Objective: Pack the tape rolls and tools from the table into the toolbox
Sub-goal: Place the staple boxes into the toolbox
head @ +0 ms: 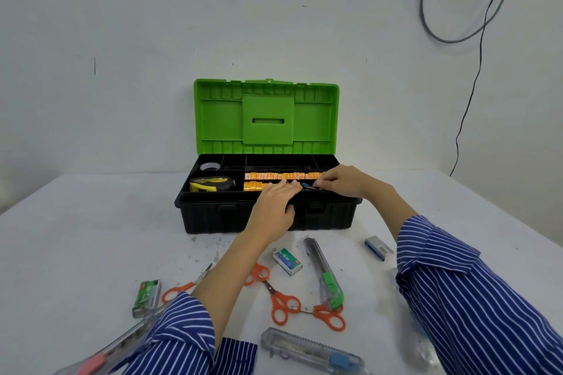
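Note:
A black toolbox point(213, 216) with its green lid point(266, 116) raised stands at the table's middle. Its tray holds a yellow tape measure point(211, 185), a grey tape roll point(210, 166) and rows of small orange boxes point(283, 176). My left hand point(275, 207) lies flat over the tray's front edge, fingers spread on the orange boxes. My right hand point(339, 181) pinches a small blue box point(307, 187) at the tray's right side. On the table lie orange scissors point(281, 298), a green-slider utility knife point(324, 272) and a green staple box point(287, 260).
A clear utility knife with blue slider point(313, 350) lies near the front edge. A second green staple box point(146, 298) and more orange scissors point(185, 283) lie front left. A blue-white box point(379, 247) sits right. Cables point(475, 24) hang on the wall.

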